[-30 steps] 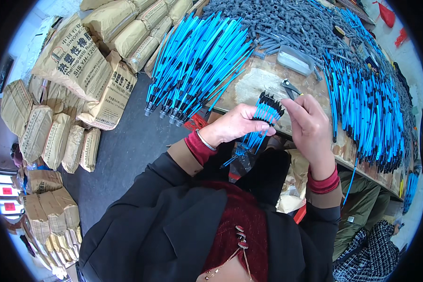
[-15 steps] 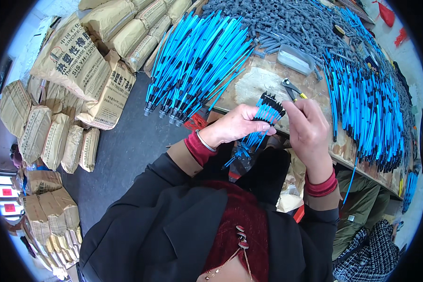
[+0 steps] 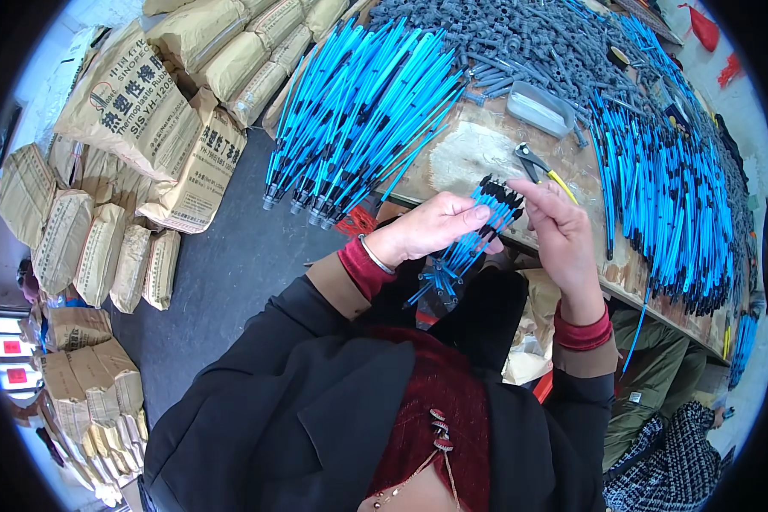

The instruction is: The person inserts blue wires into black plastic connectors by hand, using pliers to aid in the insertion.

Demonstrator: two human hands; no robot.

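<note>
At centre, left hand [image 3: 435, 227] closed round blue rod bundle [image 3: 465, 253], slanting far-right; right hand [image 3: 563, 229], curled beside its black ends [image 3: 498, 194], hold indeterminable.

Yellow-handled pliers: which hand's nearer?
Right. In the head view, the right hand is just below the pliers; the left hand is farther off, lower left, holding the blue stick bundle.

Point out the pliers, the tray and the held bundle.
Pliers [image 3: 537, 162]: head view, beside the pivot.
Tray [image 3: 535, 122]: head view, on its near wall.
Held bundle [image 3: 501, 216]: head view, on the blue stretch between black bands.
</note>
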